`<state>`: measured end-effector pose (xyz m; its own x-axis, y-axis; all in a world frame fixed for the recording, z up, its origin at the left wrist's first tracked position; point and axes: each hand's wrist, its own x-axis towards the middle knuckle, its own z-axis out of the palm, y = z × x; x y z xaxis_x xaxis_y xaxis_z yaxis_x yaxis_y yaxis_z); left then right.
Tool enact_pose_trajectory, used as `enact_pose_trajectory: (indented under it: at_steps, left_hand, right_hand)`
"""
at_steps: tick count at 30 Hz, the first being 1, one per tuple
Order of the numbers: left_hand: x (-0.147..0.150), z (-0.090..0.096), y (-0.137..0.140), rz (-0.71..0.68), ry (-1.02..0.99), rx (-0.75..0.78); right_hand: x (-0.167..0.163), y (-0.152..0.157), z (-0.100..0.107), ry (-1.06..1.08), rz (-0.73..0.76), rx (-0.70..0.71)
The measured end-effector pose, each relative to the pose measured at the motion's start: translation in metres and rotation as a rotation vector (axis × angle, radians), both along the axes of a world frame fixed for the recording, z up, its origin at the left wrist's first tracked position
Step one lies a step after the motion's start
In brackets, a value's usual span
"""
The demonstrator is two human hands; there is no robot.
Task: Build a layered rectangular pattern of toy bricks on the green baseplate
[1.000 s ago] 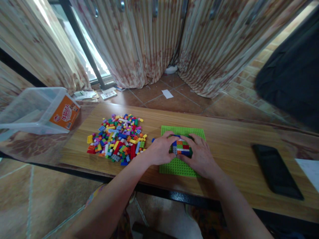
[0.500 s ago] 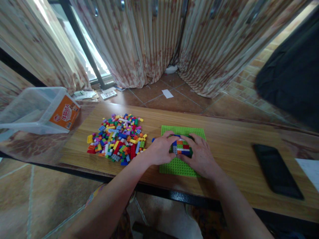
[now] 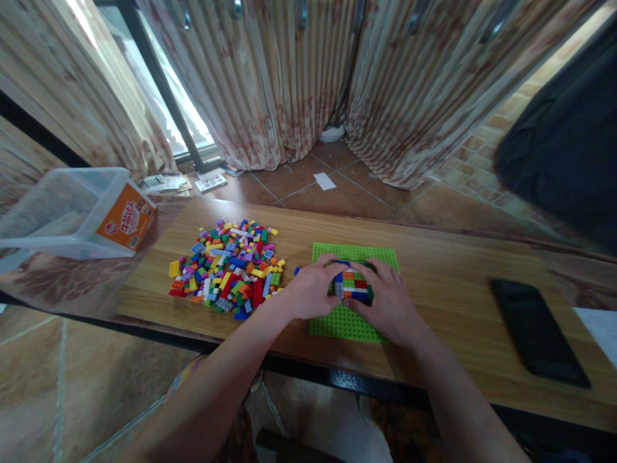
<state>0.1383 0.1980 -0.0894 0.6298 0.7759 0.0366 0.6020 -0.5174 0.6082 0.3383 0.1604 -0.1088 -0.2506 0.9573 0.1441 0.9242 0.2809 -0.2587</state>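
Observation:
A green studded baseplate [image 3: 351, 325] lies on the wooden table. On it sits a block built of toy bricks [image 3: 354, 284] in orange, red, white, blue, green and grey. My left hand [image 3: 315, 289] grips the left side of this block, thumb and fingers curved round it. From the right, my right hand [image 3: 388, 299] holds the other side, with its thumb at the near edge. Both hands cover parts of the block, so its full outline is hidden. A blue brick end [image 3: 297, 271] peeks out beyond my left hand.
Loose bricks [image 3: 231, 263] of many colours lie heaped left of the baseplate. A clear plastic bin [image 3: 72, 212] with an orange label stands at the far left. A black phone-like slab [image 3: 537, 331] rests on the right of the table [image 3: 448, 276], near white paper [image 3: 598, 331].

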Motion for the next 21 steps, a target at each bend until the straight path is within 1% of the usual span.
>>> enact_pose_trajectory:
  at_steps: [9,21]
  left_hand:
    - [0.0001,0.0013,-0.0008,0.0,0.031,-0.003]
    - [0.0001,0.0034,-0.0012,0.006,0.025,-0.014]
  right_hand:
    - [-0.0005,-0.0001,-0.0005,0.004,-0.003,0.013]
    - [0.0009,0.0007,-0.0023,0.01,0.007,0.019]
